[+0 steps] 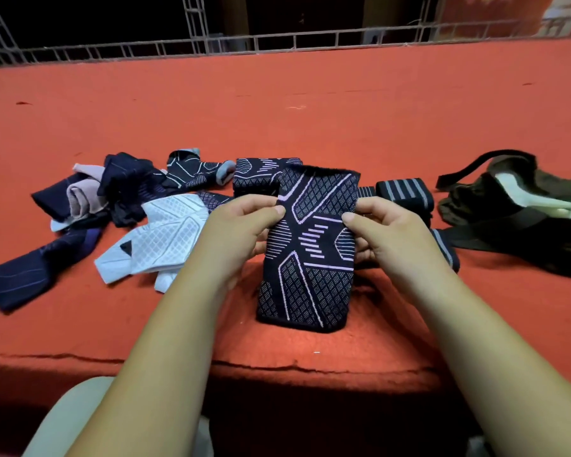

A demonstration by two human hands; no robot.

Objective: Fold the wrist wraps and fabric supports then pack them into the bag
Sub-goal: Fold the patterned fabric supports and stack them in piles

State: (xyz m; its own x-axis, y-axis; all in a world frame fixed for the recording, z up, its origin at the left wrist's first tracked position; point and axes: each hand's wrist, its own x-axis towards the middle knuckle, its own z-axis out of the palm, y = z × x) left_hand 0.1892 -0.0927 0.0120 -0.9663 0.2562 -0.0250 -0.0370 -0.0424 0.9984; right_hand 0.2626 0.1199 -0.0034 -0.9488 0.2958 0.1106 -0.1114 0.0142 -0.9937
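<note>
I hold a dark knit support sleeve (310, 258) with lilac lines upright at the centre. My left hand (241, 232) pinches its left edge and my right hand (386, 232) pinches its right edge. Its lower end touches the red surface. Behind it lies a second matching sleeve (254, 174), folded. Rolled black wrist wraps (406, 192) with grey stripes sit just right of my right hand. The dark olive bag (515, 206) lies open at the far right, with something white inside.
A loose pile of supports lies left of my hands: a white one (159, 239), dark navy ones (129, 186) and a pinkish one (86, 192). The red cloth-covered surface (310, 110) runs back to a metal grille (277, 41). Its front edge is near my forearms.
</note>
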